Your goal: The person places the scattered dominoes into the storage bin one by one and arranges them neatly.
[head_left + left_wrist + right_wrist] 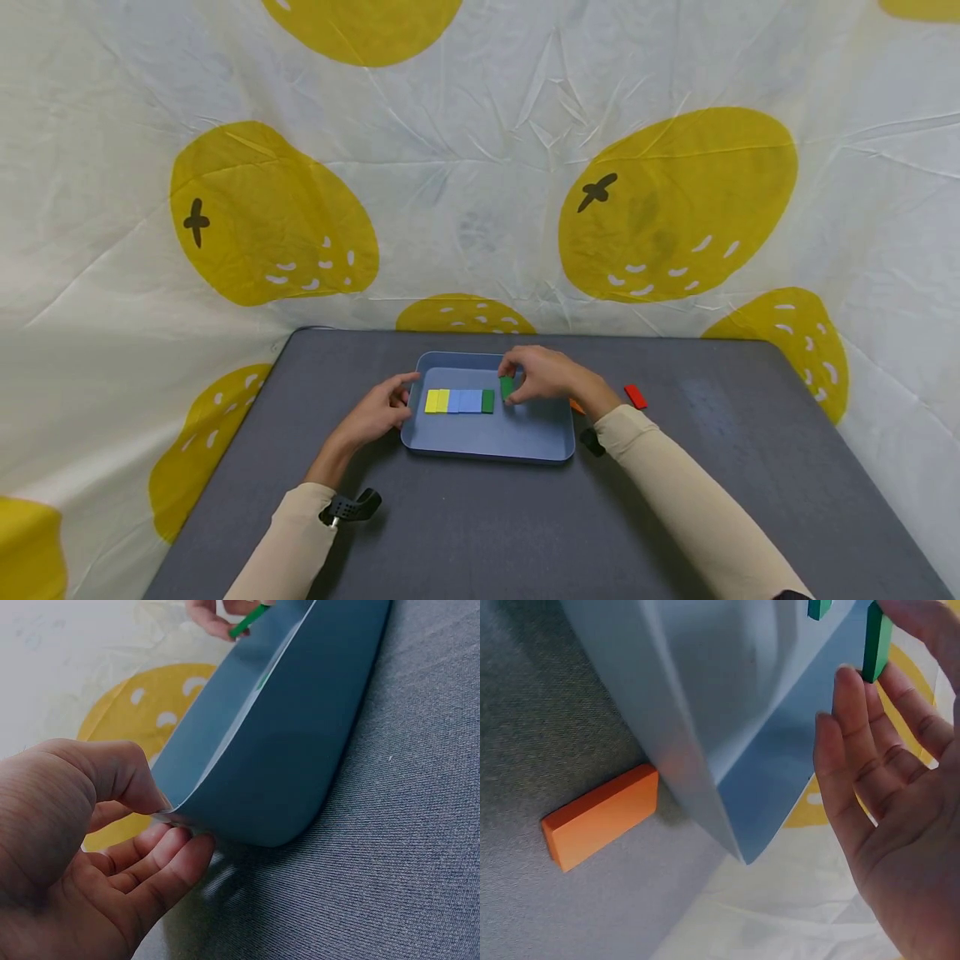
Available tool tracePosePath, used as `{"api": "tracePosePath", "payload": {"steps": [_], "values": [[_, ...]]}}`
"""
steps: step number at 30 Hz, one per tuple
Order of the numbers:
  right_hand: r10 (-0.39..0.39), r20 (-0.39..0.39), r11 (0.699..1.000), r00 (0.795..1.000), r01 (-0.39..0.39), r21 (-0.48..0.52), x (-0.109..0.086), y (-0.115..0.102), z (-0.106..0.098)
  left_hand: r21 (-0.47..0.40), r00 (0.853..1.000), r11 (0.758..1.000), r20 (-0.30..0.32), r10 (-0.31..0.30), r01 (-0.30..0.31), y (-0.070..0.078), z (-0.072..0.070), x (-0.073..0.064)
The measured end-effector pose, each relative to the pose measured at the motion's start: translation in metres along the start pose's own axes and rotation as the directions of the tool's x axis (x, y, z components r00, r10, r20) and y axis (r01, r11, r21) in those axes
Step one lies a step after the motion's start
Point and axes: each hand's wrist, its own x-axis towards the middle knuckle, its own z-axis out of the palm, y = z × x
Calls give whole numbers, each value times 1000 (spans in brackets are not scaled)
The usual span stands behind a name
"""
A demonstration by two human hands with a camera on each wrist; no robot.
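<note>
A shallow blue tray (pixel 480 444) lies on the dark table, with a row of flat blocks inside: yellow blocks (pixel 437 401) at the left, light blue blocks (pixel 465 401) in the middle, one green block (pixel 487 402) at the right end. My right hand (pixel 543 373) pinches another green block (pixel 877 643) between thumb and fingers, above the tray and just right of the row. At the tray's left side, my left hand (pixel 112 832) grips the rim, thumb on top and fingers underneath, as the left wrist view shows.
An orange block (pixel 604 814) lies on the table against the tray's right side, mostly hidden by the right arm in the head view. Farther right is a red block (pixel 635 396). A white cloth (pixel 480 208) with yellow fruit prints hangs behind the table (pixel 465 533).
</note>
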Motion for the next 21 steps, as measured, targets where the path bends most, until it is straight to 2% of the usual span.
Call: {"api": "tracePosePath", "payload": {"steps": [10, 21], "values": [[84, 23, 989, 996, -80, -125, 16, -6, 11, 5, 1000, 1000, -3, 17, -17, -3, 1, 1], [114, 66, 983, 991, -103, -153, 22, -10, 22, -3, 1000, 1000, 3, 11, -11, -1, 3, 2]]}}
